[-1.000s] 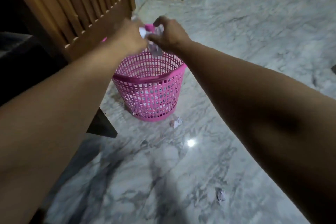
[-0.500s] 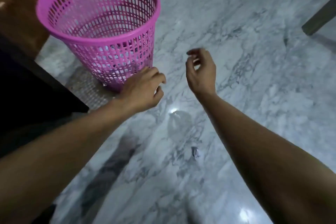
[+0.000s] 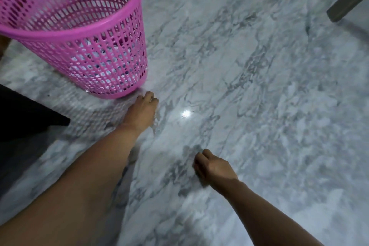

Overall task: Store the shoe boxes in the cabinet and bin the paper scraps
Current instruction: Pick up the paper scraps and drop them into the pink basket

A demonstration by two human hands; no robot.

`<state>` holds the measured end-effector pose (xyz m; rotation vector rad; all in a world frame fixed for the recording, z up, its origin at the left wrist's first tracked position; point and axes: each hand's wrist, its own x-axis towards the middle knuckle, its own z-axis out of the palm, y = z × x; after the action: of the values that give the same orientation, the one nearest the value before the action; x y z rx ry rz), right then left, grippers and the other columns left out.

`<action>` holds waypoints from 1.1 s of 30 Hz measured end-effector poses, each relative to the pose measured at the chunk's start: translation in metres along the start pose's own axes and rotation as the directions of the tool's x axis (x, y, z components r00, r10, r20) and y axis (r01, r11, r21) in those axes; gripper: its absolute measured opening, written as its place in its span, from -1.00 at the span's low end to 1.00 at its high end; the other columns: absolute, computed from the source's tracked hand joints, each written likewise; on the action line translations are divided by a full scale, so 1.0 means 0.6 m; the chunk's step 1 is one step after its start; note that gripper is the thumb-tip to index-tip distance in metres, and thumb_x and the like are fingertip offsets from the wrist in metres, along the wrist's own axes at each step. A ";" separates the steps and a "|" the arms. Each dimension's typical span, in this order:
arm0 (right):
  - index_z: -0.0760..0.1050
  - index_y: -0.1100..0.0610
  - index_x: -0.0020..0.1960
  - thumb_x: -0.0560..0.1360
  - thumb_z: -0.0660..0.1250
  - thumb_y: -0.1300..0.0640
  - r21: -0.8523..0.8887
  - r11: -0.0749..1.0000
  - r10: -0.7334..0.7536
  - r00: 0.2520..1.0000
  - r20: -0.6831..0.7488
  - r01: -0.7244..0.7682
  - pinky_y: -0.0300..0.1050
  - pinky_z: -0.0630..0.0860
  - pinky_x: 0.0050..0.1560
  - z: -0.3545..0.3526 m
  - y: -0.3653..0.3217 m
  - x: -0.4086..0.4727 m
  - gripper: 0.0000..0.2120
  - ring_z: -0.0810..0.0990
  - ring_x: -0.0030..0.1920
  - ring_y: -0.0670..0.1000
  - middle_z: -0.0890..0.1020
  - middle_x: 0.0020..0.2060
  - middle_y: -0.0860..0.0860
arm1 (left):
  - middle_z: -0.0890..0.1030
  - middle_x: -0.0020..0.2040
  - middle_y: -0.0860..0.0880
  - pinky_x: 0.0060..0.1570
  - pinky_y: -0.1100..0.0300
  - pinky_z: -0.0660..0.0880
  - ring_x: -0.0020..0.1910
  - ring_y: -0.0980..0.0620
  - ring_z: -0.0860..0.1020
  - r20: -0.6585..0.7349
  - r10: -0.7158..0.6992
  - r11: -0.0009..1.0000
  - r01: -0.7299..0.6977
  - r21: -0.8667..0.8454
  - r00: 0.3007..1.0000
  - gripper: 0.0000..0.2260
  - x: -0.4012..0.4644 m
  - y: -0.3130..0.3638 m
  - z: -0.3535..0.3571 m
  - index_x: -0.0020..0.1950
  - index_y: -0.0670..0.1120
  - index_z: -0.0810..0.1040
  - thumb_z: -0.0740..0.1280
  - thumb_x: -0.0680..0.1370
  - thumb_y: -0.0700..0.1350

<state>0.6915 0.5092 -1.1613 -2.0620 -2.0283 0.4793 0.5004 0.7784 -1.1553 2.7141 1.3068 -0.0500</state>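
Two hands are down at floor level, so take stock biggest first. Marble floor [image 3: 259, 106] fills most of the view, grey-veined and glossy w/ a lamp glare spot near the middle; no loose scrap shows on it in this shot, though blur could hide a small one. Pink mesh bin [image 3: 83, 32] stands upright at upper left, prob. parked there so you can drop in w/o walking; through the mesh you see pale paper scraps [image 3: 103, 70] lying at the bottom, so that part of the job looks at least partly done. Dark furniture edge [image 3: 26, 114] cuts in at left, and a grey leg or bar [image 3: 347, 0] at top right. Shoe boxes and cabinet aren't in view, can't tell their state. Your left hand [image 3: 142, 111] reaches to the floor right by the bin's base, fingers curled down as if pinching sth small, but whatever's under them is hidden, so can't tell if it grips anything. Your right hand [image 3: 213, 167] hovers low nearer to you, well apart from the bin, fingers bunched toward the thumb; again can't tell if it holds a scrap. No brand, label or readable writing anywhere, bin incl.
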 end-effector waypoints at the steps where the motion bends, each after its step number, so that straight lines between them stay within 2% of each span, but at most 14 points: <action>1: 0.48 0.09 -0.08 0.58 0.23 -0.01 0.021 1.000 -0.018 1.000 0.014 0.018 -0.07 0.33 -0.53 -0.003 0.006 0.009 -0.82 0.43 -0.45 0.11 0.44 -0.18 -0.01 | 0.47 0.17 -0.16 -0.20 -0.17 0.58 0.01 -0.28 0.53 0.000 -0.038 0.996 0.038 -0.075 0.999 -0.66 0.001 0.003 -0.001 0.16 -0.13 0.55 0.38 0.42 -0.35; 4: 0.53 0.12 -0.06 0.60 0.25 0.01 0.029 1.000 0.001 0.999 0.045 -0.002 0.03 0.49 -0.49 -0.008 0.010 0.026 -0.80 0.48 -0.43 0.13 0.49 -0.16 0.02 | 0.50 0.21 -0.21 0.00 -0.17 0.56 0.08 -0.31 0.57 0.027 -0.236 0.924 0.233 -0.304 0.971 -0.53 -0.006 0.026 -0.011 0.40 -0.10 0.44 0.30 0.49 -0.34; 6: 0.54 0.08 0.00 0.59 0.28 -0.09 0.041 0.999 0.005 0.998 0.060 -0.008 0.01 0.53 -0.41 -0.007 0.002 0.023 -0.76 0.55 -0.30 0.05 0.51 -0.10 -0.02 | 0.53 0.26 -0.22 0.11 -0.08 0.54 0.17 -0.30 0.57 0.102 -0.343 0.867 0.356 -0.348 0.934 -0.54 -0.016 0.040 -0.017 0.44 -0.12 0.45 0.32 0.53 -0.29; 8: 0.50 0.01 0.13 0.57 0.24 -0.19 0.066 0.997 0.036 0.993 0.113 -0.043 -0.04 0.55 -0.29 -0.008 -0.011 0.008 -0.69 0.54 -0.17 0.00 0.47 0.01 -0.05 | 0.53 0.23 -0.22 0.09 -0.02 0.53 0.15 -0.28 0.57 0.122 -0.382 0.838 0.399 -0.373 0.916 -0.64 -0.035 0.047 -0.015 0.33 -0.13 0.58 0.37 0.52 -0.24; 10: 0.48 -0.01 0.19 0.55 0.22 -0.13 0.069 0.997 0.038 0.989 0.141 -0.048 -0.04 0.56 -0.23 -0.006 -0.023 -0.010 -0.70 0.51 -0.07 0.00 0.44 0.06 -0.04 | 0.49 0.19 -0.20 0.05 0.01 0.57 0.05 -0.26 0.58 0.108 -0.407 0.800 0.411 -0.437 0.907 -0.78 -0.058 0.046 -0.011 0.14 -0.15 0.66 0.42 0.49 -0.22; 12: 0.52 0.02 0.10 0.55 0.20 -0.03 0.071 0.997 0.023 0.986 0.163 -0.035 0.00 0.56 -0.26 0.000 -0.035 -0.018 -0.78 0.52 -0.08 0.05 0.45 0.02 -0.02 | 0.42 0.15 -0.15 0.02 -0.01 0.60 -0.07 -0.24 0.59 0.102 -0.400 0.787 0.399 -0.471 0.911 -0.91 -0.078 0.043 -0.007 -0.03 -0.16 0.67 0.44 0.48 -0.22; 14: 0.55 0.05 0.00 0.57 0.20 0.01 0.069 0.996 0.044 0.985 0.168 -0.056 -0.01 0.54 -0.29 0.005 -0.045 -0.012 -0.82 0.55 -0.12 0.09 0.47 -0.06 -0.01 | 0.41 0.15 -0.14 0.02 -0.04 0.60 -0.09 -0.23 0.61 0.128 -0.387 0.799 0.402 -0.447 0.913 -0.95 -0.092 0.043 -0.011 -0.08 -0.16 0.66 0.41 0.49 -0.24; 16: 0.58 0.06 0.00 0.57 0.25 0.07 0.068 0.993 0.079 0.977 0.196 -0.094 -0.03 0.53 -0.22 -0.003 -0.061 0.006 -0.85 0.58 -0.09 0.11 0.50 -0.04 0.00 | 0.47 0.15 -0.16 0.06 -0.03 0.57 -0.01 -0.25 0.61 0.181 -0.355 0.832 0.398 -0.387 0.917 -0.91 -0.104 0.045 -0.022 -0.04 -0.13 0.62 0.34 0.51 -0.25; 19: 0.61 0.08 0.09 0.60 0.26 0.08 0.097 0.979 0.153 0.963 0.220 -0.178 -0.09 0.51 -0.09 -0.031 -0.092 0.047 -0.82 0.61 -0.03 0.12 0.53 0.05 0.02 | 0.53 0.08 -0.10 -0.06 0.06 0.49 0.03 -0.20 0.57 0.268 -0.251 0.875 0.336 -0.349 0.930 -0.87 -0.131 0.050 -0.042 0.01 -0.05 0.46 0.29 0.50 -0.22; 23: 0.65 0.04 0.12 0.59 0.25 0.11 0.147 0.966 0.182 0.964 0.196 -0.212 -0.12 0.52 0.04 -0.082 -0.130 0.127 -0.79 0.62 0.06 0.09 0.58 0.09 0.03 | 0.56 0.04 0.03 -0.23 0.13 0.37 -0.05 -0.06 0.53 0.243 -0.197 0.867 0.285 -0.408 0.950 -0.81 -0.152 0.050 -0.091 0.06 0.04 0.44 0.28 0.48 -0.17; 26: 0.68 0.06 0.07 0.53 0.30 0.15 0.196 0.965 0.164 0.983 0.081 -0.177 -0.09 0.51 0.05 -0.141 -0.155 0.204 -0.79 0.63 0.06 0.16 0.62 0.04 0.11 | 0.58 0.10 0.05 -0.17 0.18 0.32 0.03 -0.04 0.55 0.129 -0.166 0.883 0.206 -0.421 0.978 -0.80 -0.140 0.040 -0.160 0.08 0.06 0.52 0.30 0.48 -0.13; 29: 0.71 0.07 0.04 0.48 0.33 0.19 0.273 0.956 0.130 0.989 -0.070 -0.106 -0.02 0.55 0.09 -0.222 -0.192 0.286 -0.78 0.65 0.03 0.20 0.64 0.00 0.16 | 0.61 0.09 0.00 -0.05 0.11 0.48 0.06 -0.06 0.58 -0.113 -0.118 0.903 0.059 -0.425 0.987 -0.81 -0.116 0.021 -0.257 0.10 0.02 0.58 0.30 0.50 -0.11; 31: 0.71 0.10 0.04 0.47 0.35 0.19 0.334 0.942 0.090 0.978 -0.189 -0.022 0.00 0.55 0.09 -0.287 -0.229 0.336 -0.79 0.65 0.03 0.21 0.65 0.00 0.17 | 0.61 0.05 0.01 -0.05 0.03 0.54 0.01 -0.06 0.58 -0.278 -0.098 0.893 -0.039 -0.449 0.956 -0.82 -0.104 0.005 -0.334 0.07 0.00 0.59 0.30 0.49 -0.10; 33: 0.70 0.13 0.03 0.46 0.36 0.14 0.358 0.929 0.034 0.939 -0.341 0.097 0.01 0.55 0.06 -0.353 -0.271 0.382 -0.79 0.65 0.01 0.20 0.67 -0.02 0.17 | 0.61 0.03 0.01 -0.08 0.03 0.55 -0.03 -0.04 0.59 -0.479 -0.092 0.880 -0.154 -0.449 0.873 -0.84 -0.094 -0.016 -0.414 0.05 -0.02 0.59 0.31 0.50 -0.09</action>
<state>0.6191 0.7592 -0.9245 -1.7402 -1.6224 0.4228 0.4514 0.7727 -0.9049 2.3777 1.1664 0.9016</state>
